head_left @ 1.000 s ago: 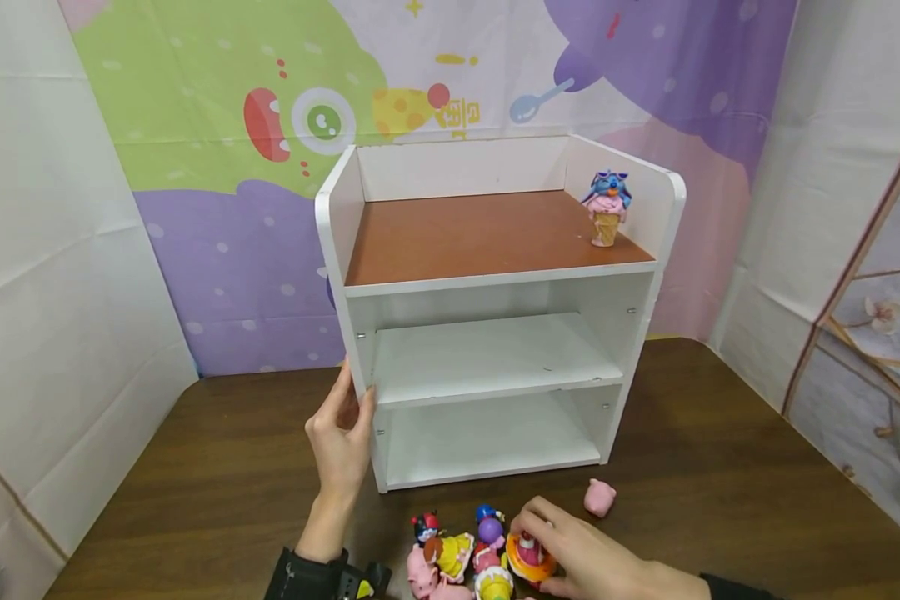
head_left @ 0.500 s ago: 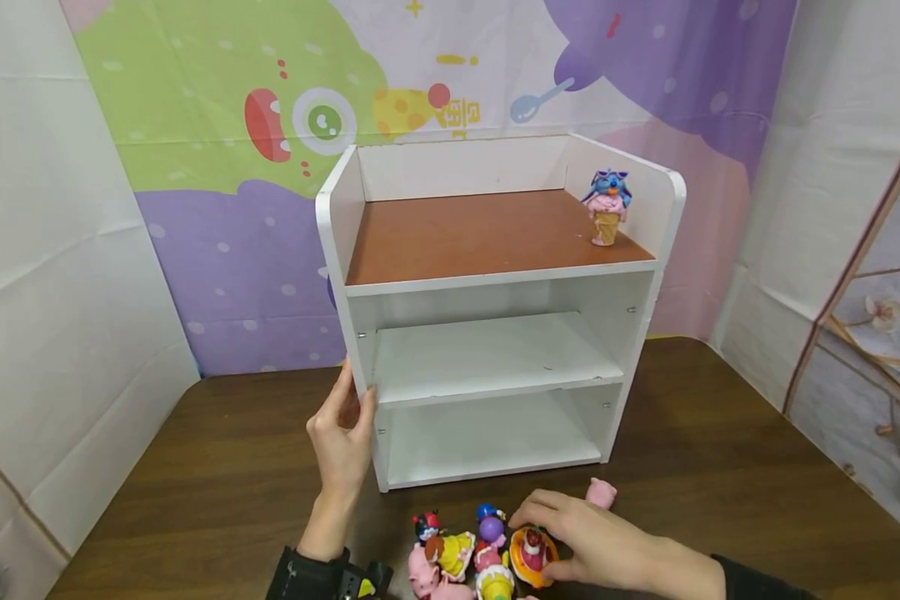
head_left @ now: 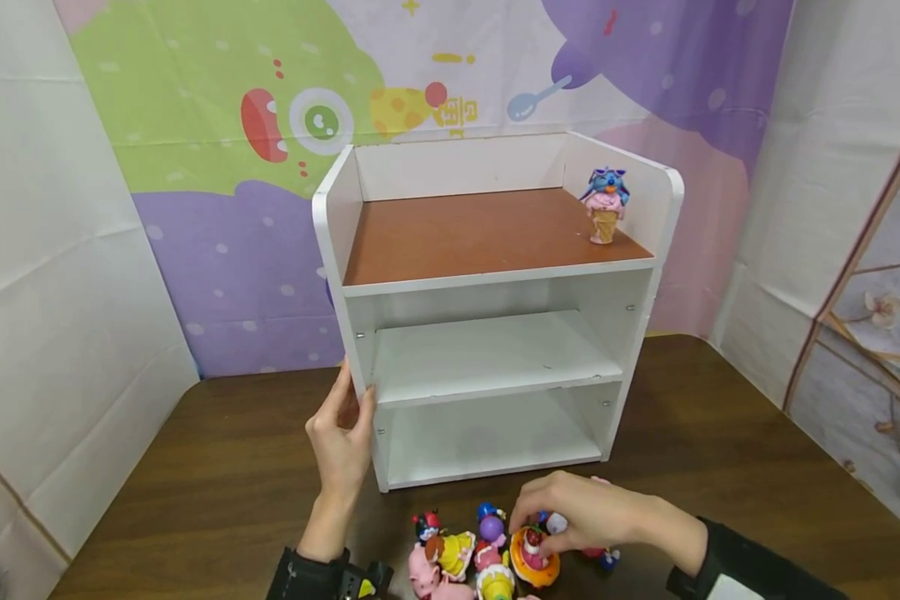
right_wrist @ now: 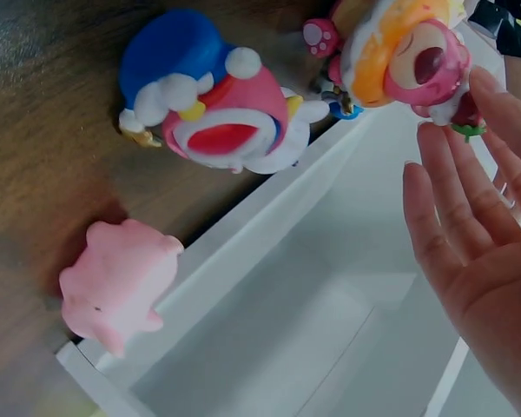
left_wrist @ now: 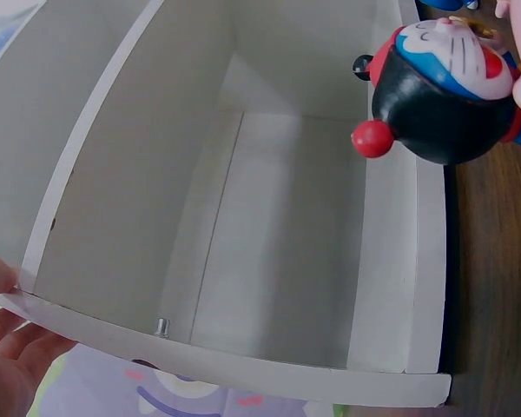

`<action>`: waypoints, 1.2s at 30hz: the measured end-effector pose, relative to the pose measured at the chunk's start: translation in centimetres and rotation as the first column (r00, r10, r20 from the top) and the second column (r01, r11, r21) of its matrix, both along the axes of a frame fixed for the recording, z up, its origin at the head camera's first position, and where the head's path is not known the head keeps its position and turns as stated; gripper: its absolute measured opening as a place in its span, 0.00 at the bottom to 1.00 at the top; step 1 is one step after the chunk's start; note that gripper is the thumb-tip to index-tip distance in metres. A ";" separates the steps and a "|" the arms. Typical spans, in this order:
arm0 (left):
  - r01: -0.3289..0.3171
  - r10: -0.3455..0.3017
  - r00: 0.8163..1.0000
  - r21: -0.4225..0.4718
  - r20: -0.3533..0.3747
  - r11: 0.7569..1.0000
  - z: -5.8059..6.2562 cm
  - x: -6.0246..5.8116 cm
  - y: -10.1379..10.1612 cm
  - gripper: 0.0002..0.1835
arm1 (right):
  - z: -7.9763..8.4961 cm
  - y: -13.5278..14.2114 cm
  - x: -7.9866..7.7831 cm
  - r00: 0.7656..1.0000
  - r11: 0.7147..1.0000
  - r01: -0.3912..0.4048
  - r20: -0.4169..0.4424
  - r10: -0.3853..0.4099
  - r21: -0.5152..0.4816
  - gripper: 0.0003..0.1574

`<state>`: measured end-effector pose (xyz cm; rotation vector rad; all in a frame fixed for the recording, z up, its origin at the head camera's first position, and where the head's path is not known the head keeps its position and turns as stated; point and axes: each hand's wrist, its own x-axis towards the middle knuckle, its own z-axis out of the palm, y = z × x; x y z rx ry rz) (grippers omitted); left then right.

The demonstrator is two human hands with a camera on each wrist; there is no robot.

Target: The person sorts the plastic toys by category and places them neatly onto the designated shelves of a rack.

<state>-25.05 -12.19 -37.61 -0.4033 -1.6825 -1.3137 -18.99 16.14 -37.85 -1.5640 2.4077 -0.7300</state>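
My left hand (head_left: 341,442) grips the left side panel of a white shelf unit (head_left: 487,358), thumb on the front edge; in the left wrist view its fingers (left_wrist: 30,347) wrap that panel. With my right hand (head_left: 592,510) I pinch the top of a small pink figurine in an orange ring (head_left: 536,573), thumb and fingertips at its head. The right wrist view shows this figurine (right_wrist: 421,65) with a strawberry at the thumb (right_wrist: 504,100). Beside it lies a blue-hatted figure with a red mouth (right_wrist: 221,104), partly hidden under my right hand in the head view.
More figurines (head_left: 453,554) cluster on the brown table (head_left: 195,500), left of my right hand. A pink pig-like toy (right_wrist: 126,282) is near the shelf's front. On the brown top stands a blue figure on an ice-cream cone (head_left: 605,208). A printed cloth (head_left: 225,250) hangs behind.
My right wrist has risen and the thumb has shifted from the orange ring to the figurine's head. The blue-hatted figure is uncovered in part; the pink toy is mostly covered. My left hand stays put.
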 end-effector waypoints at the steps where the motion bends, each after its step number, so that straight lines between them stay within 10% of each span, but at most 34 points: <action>1: 0.000 0.000 1.000 -0.001 0.001 1.000 0.0 0.0 0.0 0.28 | -0.1 0.0 -0.1 1.000 1.000 -0.003 0.004 0.003 -0.001 0.12; 10: 0.002 -0.002 1.000 -0.010 -0.007 1.000 0.0 0.1 -0.1 0.28 | -0.8 -0.2 -0.4 1.000 0.998 -0.022 0.013 0.022 -0.052 0.08; 21: 0.005 -0.005 1.000 0.001 -0.002 1.000 0.0 0.1 0.0 0.28 | -0.7 -0.1 0.3 0.980 0.988 0.013 -0.193 -0.043 -0.155 0.06; 36: 0.018 -0.018 1.000 0.002 -0.005 1.000 -0.1 0.0 0.0 0.28 | 5.3 0.4 1.7 0.903 0.935 0.145 -0.344 -0.259 -0.325 0.09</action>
